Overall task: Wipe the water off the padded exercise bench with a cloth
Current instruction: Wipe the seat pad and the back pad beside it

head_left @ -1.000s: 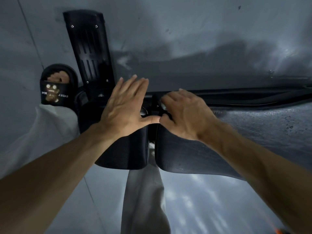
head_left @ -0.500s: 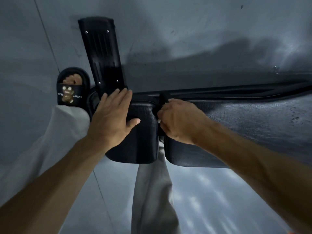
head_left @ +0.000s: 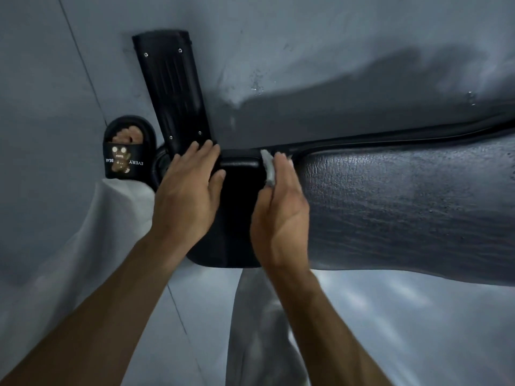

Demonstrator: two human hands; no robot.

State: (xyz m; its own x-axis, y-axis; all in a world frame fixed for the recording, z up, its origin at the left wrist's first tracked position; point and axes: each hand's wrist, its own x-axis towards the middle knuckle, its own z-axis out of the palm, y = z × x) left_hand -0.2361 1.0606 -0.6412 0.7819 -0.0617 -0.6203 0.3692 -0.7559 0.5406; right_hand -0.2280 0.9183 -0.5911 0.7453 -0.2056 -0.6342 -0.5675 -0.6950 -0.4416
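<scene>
The black padded bench runs across the view: a small seat pad (head_left: 239, 207) in the middle and a long textured back pad (head_left: 404, 201) to the right, which looks wet and shiny. My left hand (head_left: 186, 196) rests flat on the left edge of the seat pad, fingers straight. My right hand (head_left: 281, 215) stands on edge in the gap between the two pads, fingers straight, pressing a small grey cloth (head_left: 269, 168) into that gap. Only a strip of the cloth shows beside my fingers.
The bench's black foot plate (head_left: 172, 93) stretches out over the grey tiled floor (head_left: 334, 51). My foot in a black slipper (head_left: 125, 154) stands left of it. My light trouser legs (head_left: 92, 240) straddle the bench. Water spots (head_left: 256, 84) lie on the floor.
My right hand has uncurled and turned on edge, pushing the cloth along the gap between the pads. My left hand has stayed flat on the seat pad's left edge. The view has shifted slightly.
</scene>
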